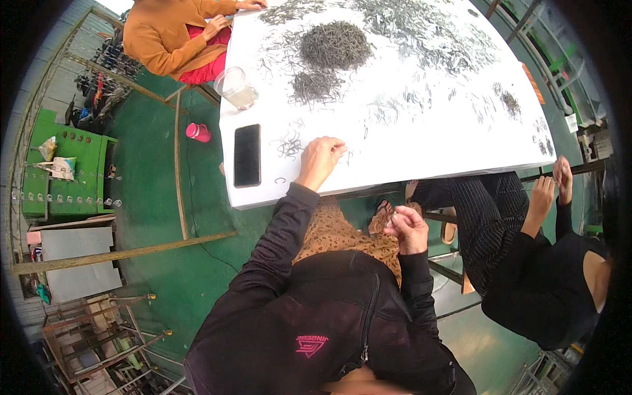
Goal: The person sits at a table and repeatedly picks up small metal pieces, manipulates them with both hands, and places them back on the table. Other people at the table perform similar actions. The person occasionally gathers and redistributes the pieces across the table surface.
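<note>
My left hand (321,160) rests at the near edge of the white table (428,141). Its fingers are pinched together over the white top, and whatever they hold is too small to make out. Just left of it lies a loose cluster of small dark curved pieces (289,145). In front of my body, off the table's near edge, my right hand (409,229) is raised with its fingertips closed in a pinch. A tiny pale spot shows at those fingertips, but I cannot tell its kind.
A black phone (247,156) and a clear plastic jar (236,89) stand left. Dark piles (336,45) of small pieces cover the far table. A pink bottle (198,132) is beyond the left edge. Co-workers sit far left in a brown jacket (158,36) and at right in black (526,283).
</note>
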Demonstrator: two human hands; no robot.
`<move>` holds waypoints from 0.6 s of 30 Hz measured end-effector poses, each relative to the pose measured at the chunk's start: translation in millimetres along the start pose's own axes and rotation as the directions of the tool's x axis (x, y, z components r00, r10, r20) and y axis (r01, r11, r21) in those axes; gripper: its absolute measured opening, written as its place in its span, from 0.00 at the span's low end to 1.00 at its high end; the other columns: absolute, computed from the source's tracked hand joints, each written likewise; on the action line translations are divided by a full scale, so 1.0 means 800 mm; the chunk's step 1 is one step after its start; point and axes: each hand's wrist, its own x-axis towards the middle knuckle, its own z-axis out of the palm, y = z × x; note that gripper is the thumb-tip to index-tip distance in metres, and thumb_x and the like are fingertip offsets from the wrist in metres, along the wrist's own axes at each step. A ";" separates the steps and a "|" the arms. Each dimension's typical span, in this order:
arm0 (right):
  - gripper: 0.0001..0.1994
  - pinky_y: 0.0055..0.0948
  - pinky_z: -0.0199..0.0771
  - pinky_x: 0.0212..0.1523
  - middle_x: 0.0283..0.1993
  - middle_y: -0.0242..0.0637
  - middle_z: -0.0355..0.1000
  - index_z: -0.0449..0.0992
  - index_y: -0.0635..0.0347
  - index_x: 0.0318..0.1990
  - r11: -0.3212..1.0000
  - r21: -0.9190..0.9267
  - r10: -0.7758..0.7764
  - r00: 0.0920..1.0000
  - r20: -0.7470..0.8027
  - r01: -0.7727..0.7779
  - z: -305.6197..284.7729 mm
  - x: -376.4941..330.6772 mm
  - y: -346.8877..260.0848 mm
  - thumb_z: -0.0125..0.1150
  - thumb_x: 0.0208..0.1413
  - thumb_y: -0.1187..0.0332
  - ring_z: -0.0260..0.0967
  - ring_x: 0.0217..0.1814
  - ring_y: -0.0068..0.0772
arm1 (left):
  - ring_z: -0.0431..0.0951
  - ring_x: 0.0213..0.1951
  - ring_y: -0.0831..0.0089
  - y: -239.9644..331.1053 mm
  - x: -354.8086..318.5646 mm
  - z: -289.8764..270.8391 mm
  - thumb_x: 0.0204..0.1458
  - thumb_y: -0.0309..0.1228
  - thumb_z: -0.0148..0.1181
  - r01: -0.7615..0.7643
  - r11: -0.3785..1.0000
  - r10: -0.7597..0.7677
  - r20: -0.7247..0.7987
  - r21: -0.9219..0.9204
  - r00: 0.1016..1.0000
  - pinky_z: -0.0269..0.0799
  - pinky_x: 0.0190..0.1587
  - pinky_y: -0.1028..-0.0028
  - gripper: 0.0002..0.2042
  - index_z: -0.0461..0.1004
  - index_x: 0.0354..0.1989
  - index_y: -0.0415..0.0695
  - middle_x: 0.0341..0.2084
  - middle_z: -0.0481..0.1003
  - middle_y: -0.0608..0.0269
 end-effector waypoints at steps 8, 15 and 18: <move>0.14 0.38 0.82 0.40 0.39 0.40 0.73 0.73 0.70 0.46 1.000 -0.009 -0.001 0.993 -0.118 0.000 -0.029 -0.012 -0.011 0.61 0.51 0.81 0.74 0.39 0.32 | 0.73 0.39 0.54 -0.080 0.120 0.005 0.51 0.31 0.57 -0.155 0.902 0.200 -0.073 0.402 0.977 0.70 0.38 0.58 0.07 0.77 0.28 0.42 0.31 0.73 0.53; 0.15 0.38 0.82 0.41 0.38 0.43 0.74 0.72 0.70 0.47 0.994 0.076 -0.075 0.997 -0.032 0.077 -0.013 -0.016 -0.023 0.62 0.51 0.81 0.75 0.40 0.36 | 0.72 0.40 0.55 -0.062 0.110 0.013 0.51 0.26 0.54 -0.224 0.913 0.238 -0.001 0.342 0.971 0.71 0.40 0.59 0.03 0.73 0.31 0.41 0.31 0.73 0.55; 0.15 0.38 0.82 0.40 0.37 0.43 0.74 0.72 0.69 0.47 0.989 0.075 -0.126 0.992 -0.012 0.126 -0.002 -0.012 -0.032 0.62 0.51 0.81 0.74 0.39 0.35 | 0.74 0.39 0.56 -0.009 0.083 0.012 0.52 0.26 0.55 -0.331 0.944 0.330 0.046 0.011 0.943 0.71 0.40 0.64 0.05 0.74 0.35 0.40 0.32 0.75 0.55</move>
